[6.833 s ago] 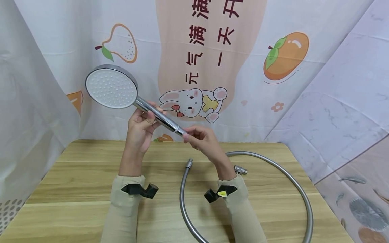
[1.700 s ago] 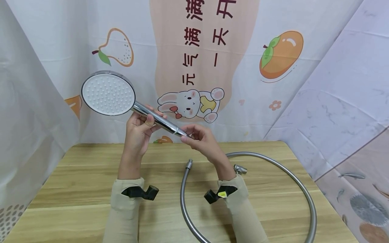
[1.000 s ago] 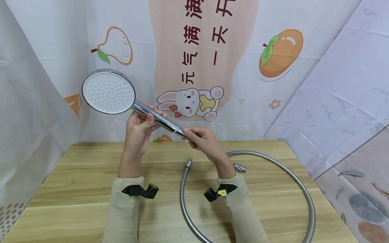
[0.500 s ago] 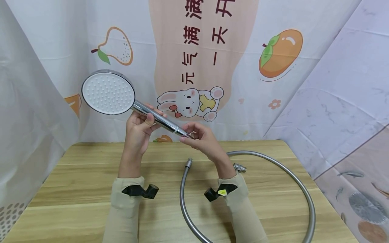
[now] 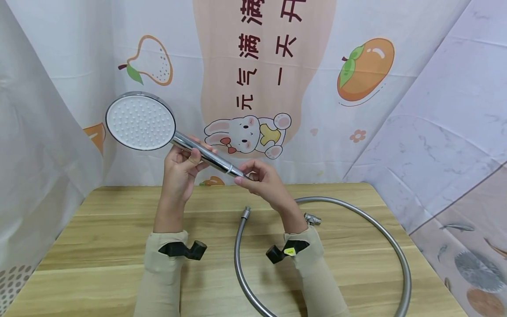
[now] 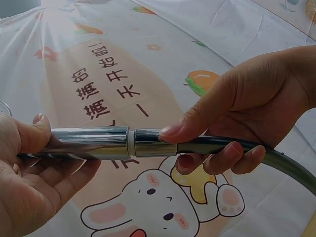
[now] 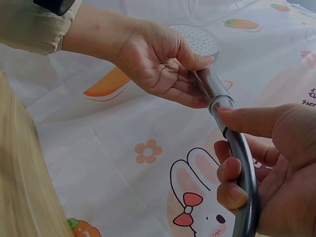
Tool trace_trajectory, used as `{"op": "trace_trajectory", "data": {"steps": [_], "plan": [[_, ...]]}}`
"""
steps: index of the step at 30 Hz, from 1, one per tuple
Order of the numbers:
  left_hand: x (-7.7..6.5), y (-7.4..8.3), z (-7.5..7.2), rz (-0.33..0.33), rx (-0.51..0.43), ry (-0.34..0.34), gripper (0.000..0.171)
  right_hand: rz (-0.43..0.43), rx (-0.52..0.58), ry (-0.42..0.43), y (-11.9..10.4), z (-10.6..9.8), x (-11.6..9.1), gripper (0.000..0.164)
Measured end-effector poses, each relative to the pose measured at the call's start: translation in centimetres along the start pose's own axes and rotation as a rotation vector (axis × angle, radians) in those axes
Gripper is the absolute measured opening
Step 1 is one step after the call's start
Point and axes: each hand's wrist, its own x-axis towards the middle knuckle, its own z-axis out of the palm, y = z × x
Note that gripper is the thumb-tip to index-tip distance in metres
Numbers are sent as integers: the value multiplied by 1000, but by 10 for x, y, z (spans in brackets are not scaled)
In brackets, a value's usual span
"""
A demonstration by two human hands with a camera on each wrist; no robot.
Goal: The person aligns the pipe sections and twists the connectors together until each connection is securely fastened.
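Note:
A chrome shower head (image 5: 140, 121) with a white nozzle face is held above the table, its handle sloping down to the right. My left hand (image 5: 178, 176) grips it by the handle (image 6: 89, 143). At the handle's lower end, my right hand (image 5: 265, 182) pinches the chrome end nut (image 6: 155, 143) of a grey shower hose (image 6: 212, 144), thumb on top. Nut and handle are in line, and a narrow white ring (image 6: 131, 143) shows between them. In the right wrist view, fingers of the right hand (image 7: 291, 158) also curl round the hose (image 7: 244, 173) below the nut.
The hose loops over the wooden table (image 5: 99, 264) to the right, and its other end fitting (image 5: 246, 213) lies between my forearms. A small chrome fitting (image 5: 313, 219) lies beside my right wrist. A printed curtain (image 5: 325, 158) hangs behind the table.
My right thumb and fingers have rolled over the hose nut and back again. The shower head sits slightly lower and further left in view; my left hand keeps its grip.

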Motion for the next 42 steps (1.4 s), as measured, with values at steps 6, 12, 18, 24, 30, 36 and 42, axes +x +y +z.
{"op": "trace_trajectory", "data": {"steps": [6, 12, 18, 24, 30, 36, 42], "plan": [[0, 0, 0, 3, 3, -2, 17, -8, 4, -6, -1, 0, -1, 20], [0, -1, 0, 8, 0, -7, 16, -17, 6, -13, -2, 0, -1, 17], [0, -1, 0, 11, -3, -10, 16, -36, 6, -29, 0, -1, -1, 16], [0, -1, 0, 13, -1, -13, 16, -43, -2, -46, 1, -3, -1, 15], [0, -1, 0, 12, 1, -12, 16, -39, -25, -57, -1, -3, -2, 16], [0, -1, 0, 9, 11, -9, 16, -51, -52, -69, 1, -5, 0, 17], [0, -2, 1, 6, 8, -9, 16, -53, -65, -74, 2, -5, 0, 23]]}}
